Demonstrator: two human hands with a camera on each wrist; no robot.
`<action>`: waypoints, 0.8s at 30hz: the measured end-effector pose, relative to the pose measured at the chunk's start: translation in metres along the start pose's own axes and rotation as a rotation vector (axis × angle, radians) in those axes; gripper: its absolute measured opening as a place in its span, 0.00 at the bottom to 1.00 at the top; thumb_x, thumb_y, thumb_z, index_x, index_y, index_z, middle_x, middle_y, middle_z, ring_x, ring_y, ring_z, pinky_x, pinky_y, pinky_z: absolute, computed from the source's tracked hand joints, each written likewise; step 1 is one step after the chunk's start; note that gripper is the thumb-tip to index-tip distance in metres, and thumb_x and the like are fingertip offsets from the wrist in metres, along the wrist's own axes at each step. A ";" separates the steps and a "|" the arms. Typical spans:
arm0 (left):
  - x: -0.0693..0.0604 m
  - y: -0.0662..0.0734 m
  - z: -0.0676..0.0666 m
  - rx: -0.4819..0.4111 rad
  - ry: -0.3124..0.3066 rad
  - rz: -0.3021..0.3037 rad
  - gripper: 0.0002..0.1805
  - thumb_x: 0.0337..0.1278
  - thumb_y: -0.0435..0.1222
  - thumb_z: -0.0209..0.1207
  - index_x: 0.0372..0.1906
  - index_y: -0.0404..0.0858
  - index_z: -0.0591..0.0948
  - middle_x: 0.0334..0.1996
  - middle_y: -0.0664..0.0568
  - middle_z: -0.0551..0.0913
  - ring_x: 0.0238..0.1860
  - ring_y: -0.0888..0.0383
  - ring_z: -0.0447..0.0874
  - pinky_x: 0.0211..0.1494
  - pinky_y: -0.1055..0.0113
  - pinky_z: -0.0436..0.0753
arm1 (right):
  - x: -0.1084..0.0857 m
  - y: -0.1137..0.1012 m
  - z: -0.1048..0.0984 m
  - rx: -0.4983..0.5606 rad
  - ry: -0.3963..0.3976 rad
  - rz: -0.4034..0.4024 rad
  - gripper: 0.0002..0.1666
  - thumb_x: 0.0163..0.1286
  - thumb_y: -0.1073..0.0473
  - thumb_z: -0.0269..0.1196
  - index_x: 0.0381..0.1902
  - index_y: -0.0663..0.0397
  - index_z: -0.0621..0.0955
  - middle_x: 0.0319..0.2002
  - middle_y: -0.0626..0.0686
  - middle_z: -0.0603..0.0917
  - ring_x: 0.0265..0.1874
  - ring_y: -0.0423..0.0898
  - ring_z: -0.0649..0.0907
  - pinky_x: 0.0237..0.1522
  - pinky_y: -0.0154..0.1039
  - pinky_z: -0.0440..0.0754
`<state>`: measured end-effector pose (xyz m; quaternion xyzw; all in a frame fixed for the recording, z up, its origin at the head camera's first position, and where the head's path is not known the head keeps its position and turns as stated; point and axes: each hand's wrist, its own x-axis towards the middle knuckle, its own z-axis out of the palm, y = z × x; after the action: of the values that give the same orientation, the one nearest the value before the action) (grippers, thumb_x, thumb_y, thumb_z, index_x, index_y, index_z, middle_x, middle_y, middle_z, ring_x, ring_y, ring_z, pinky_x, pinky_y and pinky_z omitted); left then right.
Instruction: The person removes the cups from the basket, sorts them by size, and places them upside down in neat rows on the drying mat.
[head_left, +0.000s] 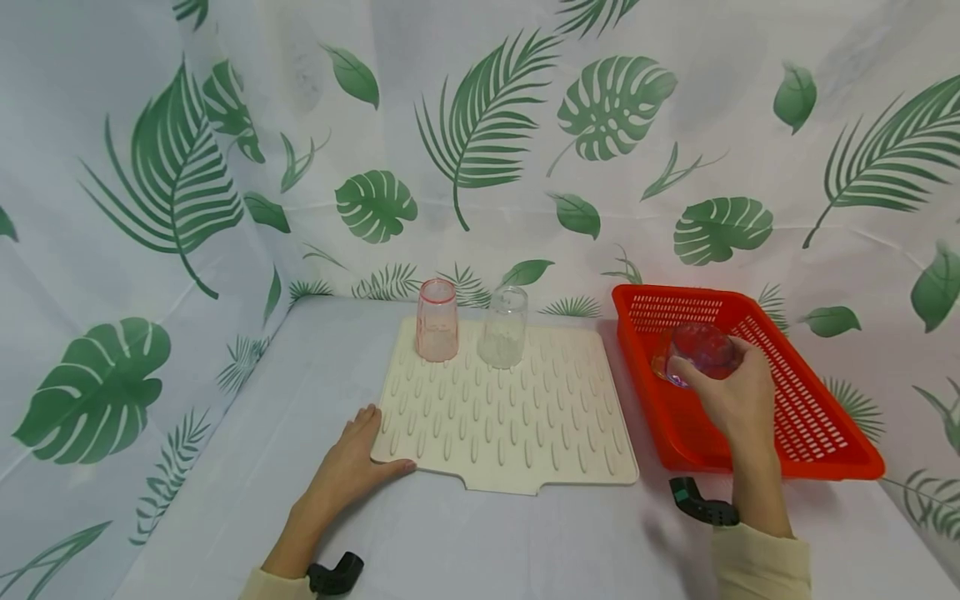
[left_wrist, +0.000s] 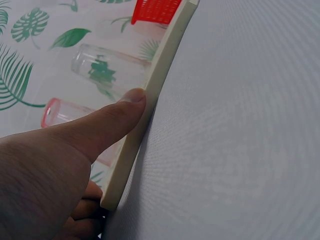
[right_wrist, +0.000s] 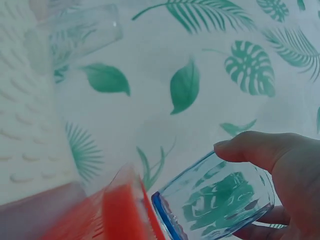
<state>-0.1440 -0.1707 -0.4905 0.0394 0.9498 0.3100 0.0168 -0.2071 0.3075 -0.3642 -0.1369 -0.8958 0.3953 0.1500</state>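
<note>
In the head view my right hand (head_left: pixel 731 392) holds a clear glass (head_left: pixel 701 346) with a blue-purple rim over the red plastic basket (head_left: pixel 817 408). The right wrist view shows thumb and fingers round the base end of this tilted glass, its blue rim facing the basket. Part of a clear, yellowish-edged object (head_left: pixel 660 362) shows beside it. My left hand (head_left: pixel 348 458) grips the near left corner of a cream draining board (head_left: pixel 502 433), thumb along the front edge. A pink-tinted glass (head_left: pixel 437 321) and a colourless glass (head_left: pixel 504 327) stand upside down at the board's back.
Slanted ridges cover the board, which lies on a white-clothed table (head_left: pixel 555 542). The basket, with slotted walls, stands right of the board. Behind the table hangs a white curtain (head_left: pixel 480 108) with green leaf prints.
</note>
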 end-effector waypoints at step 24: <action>0.000 0.000 0.000 0.006 -0.004 -0.004 0.62 0.47 0.63 0.70 0.77 0.28 0.57 0.77 0.32 0.55 0.80 0.37 0.49 0.81 0.42 0.55 | -0.037 -0.048 0.010 0.080 0.109 -0.165 0.53 0.60 0.49 0.73 0.77 0.49 0.60 0.71 0.58 0.69 0.66 0.54 0.71 0.62 0.62 0.79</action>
<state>-0.1437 -0.1704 -0.4904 0.0382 0.9507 0.3072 0.0193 -0.1830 0.2564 -0.3409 -0.0778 -0.8782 0.4089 0.2357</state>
